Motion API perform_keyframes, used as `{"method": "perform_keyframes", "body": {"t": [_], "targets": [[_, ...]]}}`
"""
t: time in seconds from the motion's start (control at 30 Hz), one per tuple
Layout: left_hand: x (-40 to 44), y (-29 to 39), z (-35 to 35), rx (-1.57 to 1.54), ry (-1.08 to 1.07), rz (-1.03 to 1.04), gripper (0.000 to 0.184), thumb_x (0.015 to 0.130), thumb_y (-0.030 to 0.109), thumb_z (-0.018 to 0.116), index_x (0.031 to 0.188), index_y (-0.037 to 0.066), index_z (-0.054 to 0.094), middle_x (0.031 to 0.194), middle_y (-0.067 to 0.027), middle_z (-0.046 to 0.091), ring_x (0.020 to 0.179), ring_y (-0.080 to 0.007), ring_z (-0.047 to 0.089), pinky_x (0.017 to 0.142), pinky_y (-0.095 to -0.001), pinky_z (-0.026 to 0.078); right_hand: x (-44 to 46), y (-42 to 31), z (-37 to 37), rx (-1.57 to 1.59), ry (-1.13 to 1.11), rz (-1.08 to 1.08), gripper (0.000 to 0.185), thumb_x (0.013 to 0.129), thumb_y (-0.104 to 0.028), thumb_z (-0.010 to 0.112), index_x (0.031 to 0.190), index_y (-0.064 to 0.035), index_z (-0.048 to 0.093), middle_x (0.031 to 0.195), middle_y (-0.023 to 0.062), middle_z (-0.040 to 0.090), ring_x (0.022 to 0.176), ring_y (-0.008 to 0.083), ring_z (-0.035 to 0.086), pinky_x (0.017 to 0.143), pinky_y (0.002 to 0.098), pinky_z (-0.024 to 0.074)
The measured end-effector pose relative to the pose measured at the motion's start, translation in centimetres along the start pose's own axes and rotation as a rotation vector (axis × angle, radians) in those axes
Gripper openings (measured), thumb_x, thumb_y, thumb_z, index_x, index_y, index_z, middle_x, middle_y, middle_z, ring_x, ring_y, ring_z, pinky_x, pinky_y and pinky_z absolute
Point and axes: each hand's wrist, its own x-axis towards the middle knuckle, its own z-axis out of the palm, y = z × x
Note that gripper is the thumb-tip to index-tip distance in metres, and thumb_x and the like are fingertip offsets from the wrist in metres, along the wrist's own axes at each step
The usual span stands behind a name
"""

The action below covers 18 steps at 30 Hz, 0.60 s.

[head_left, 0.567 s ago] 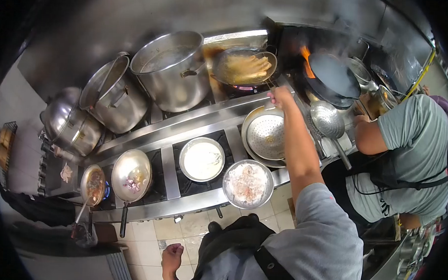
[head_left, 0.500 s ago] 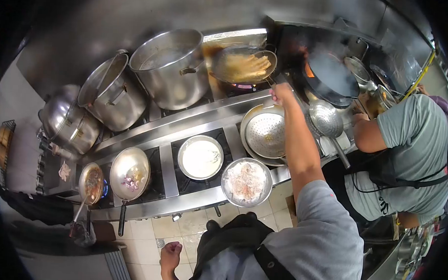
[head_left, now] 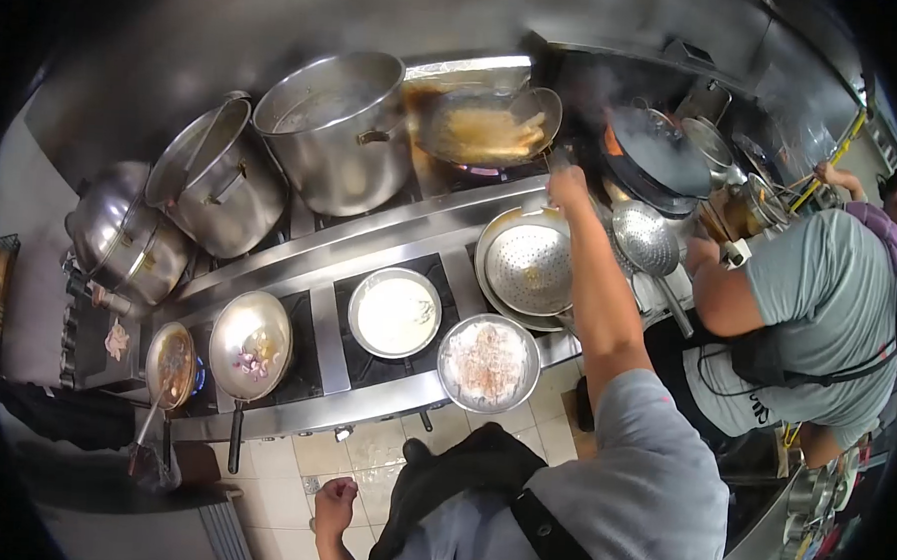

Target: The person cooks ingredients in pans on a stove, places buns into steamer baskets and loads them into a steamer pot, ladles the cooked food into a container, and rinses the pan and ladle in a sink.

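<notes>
My right hand (head_left: pixel 569 188) is closed around the handle of a strainer (head_left: pixel 536 121) over the back burner. The strainer tilts over a wok of oil, where long pale golden pieces (head_left: pixel 495 134) lie, blurred by motion. Below my right forearm, a perforated pan (head_left: pixel 529 270) rests in a larger pan. My left hand (head_left: pixel 336 501) hangs low over the floor with curled fingers, and nothing shows in it. On the front of the stove are a bowl of floury pieces (head_left: pixel 489 363) and a pan of white sauce (head_left: pixel 395 313).
Large steel pots (head_left: pixel 332 135) line the back left. Front left are a pan with chopped onion (head_left: pixel 250 346) and a small sauce pan (head_left: pixel 171 366). A smoking black wok (head_left: pixel 657 161) with flame and a skimmer (head_left: pixel 645 239) are at right, beside a co-worker (head_left: pixel 819 286).
My right hand has stayed on the handle while the strainer shifted and tilted over the wok. The view has moved slightly. The co-worker's arms have moved.
</notes>
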Motion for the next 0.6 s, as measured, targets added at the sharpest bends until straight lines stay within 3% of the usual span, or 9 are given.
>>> {"method": "perform_keyframes", "body": {"t": [0.07, 0.1, 0.13, 0.2, 0.33, 0.43, 0.6], "targets": [[0.0, 0.4, -0.3, -0.031, 0.006, -0.026, 0.024, 0.086, 0.018, 0.062, 0.092, -0.006, 0.066, 0.075, -0.0091, 0.067, 0.069, -0.0136, 0.063, 0.066, -0.0265, 0.049, 0.5, 1.0, 0.4, -0.859, 0.11, -0.443, 0.018, 0.075, -0.011, 0.057, 0.073, 0.0036, 0.068, 0.075, 0.0223, 0.066, 0.076, 0.0316, 0.068, 0.067, 0.041, 0.0518], [0.9, 0.0, -0.3, 0.009, -0.006, 0.014, 0.023, 0.087, 0.017, 0.061, 0.089, -0.005, 0.066, 0.074, -0.0085, 0.066, 0.069, -0.0131, 0.062, 0.066, -0.0261, 0.049, 0.9, 1.0, -1.2, -0.306, -0.066, -0.082, 0.021, 0.077, -0.013, 0.056, 0.076, 0.0048, 0.067, 0.083, 0.0249, 0.066, 0.087, 0.0359, 0.065, 0.076, 0.0409, 0.0507], [2.5, 0.5, -0.2, -0.002, 0.007, 0.043, 0.023, 0.087, 0.017, 0.061, 0.089, -0.005, 0.066, 0.074, -0.0085, 0.066, 0.069, -0.0131, 0.062, 0.066, -0.0261, 0.049, 2.2, -0.5, -1.0, -0.294, -0.056, -0.111, 0.021, 0.077, -0.013, 0.056, 0.076, 0.0048, 0.067, 0.083, 0.0249, 0.066, 0.087, 0.0359, 0.065, 0.076, 0.0409, 0.0507], [2.3, -0.2, -0.3, -0.017, 0.006, 0.039, 0.021, 0.086, 0.016, 0.06, 0.087, -0.005, 0.066, 0.073, -0.0073, 0.065, 0.068, -0.0128, 0.061, 0.067, -0.0258, 0.048, 1.7, 0.3, -1.5, -0.687, 0.066, -0.245, 0.025, 0.078, -0.015, 0.054, 0.082, 0.0071, 0.065, 0.091, 0.0283, 0.064, 0.093, 0.0395, 0.063, 0.082, 0.042, 0.0494], [2.2, 0.3, -0.6, -0.065, -0.002, 0.016, 0.02, 0.086, 0.013, 0.06, 0.089, -0.006, 0.065, 0.074, -0.007, 0.065, 0.069, -0.0131, 0.06, 0.068, -0.0257, 0.048, -3.7, -5.1, -2.2, -0.82, 0.15, -0.314, 0.026, 0.079, -0.014, 0.054, 0.091, 0.008, 0.064, 0.101, 0.0314, 0.061, 0.099, 0.043, 0.06, 0.086, 0.0447, 0.0487], [2.0, 0.6, -0.7, -0.057, 0.02, -0.011, 0.022, 0.086, 0.015, 0.063, 0.093, -0.006, 0.065, 0.077, -0.0082, 0.066, 0.071, -0.0134, 0.061, 0.069, -0.0262, 0.049, -5.8, -7.9, -2.8, -0.669, 0.198, -0.222, 0.024, 0.079, -0.01, 0.054, 0.091, 0.008, 0.064, 0.104, 0.0316, 0.06, 0.103, 0.0423, 0.059, 0.087, 0.044, 0.0485], [2.7, -1.5, -1.1, -0.019, 0.05, 0.033, 0.024, 0.085, 0.017, 0.065, 0.094, -0.006, 0.065, 0.077, -0.0091, 0.067, 0.07, -0.0142, 0.061, 0.068, -0.0266, 0.049, -7.8, -11.1, -4.2, -0.746, 0.179, -0.285, 0.022, 0.08, -0.007, 0.052, 0.092, 0.0098, 0.061, 0.1, 0.0322, 0.061, 0.1, 0.0439, 0.059, 0.086, 0.0461, 0.0486]]}}
